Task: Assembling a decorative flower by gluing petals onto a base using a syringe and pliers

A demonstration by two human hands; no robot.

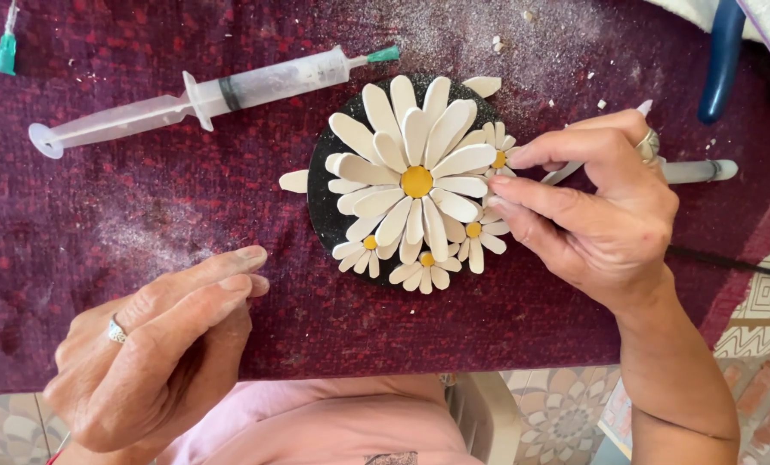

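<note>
Disc [320,202] of daisy petals at table centre | right hand [600,207] pinches a thin tool [565,172] at its 3 o'clock edge | left hand [157,353] loose, empty, at 7 o'clock | risk — a slip could knock small petals [479,237] loose.

No packages, labels, signs or screens show anywhere on the dark red cloth-covered work surface [144,215] in view.
</note>
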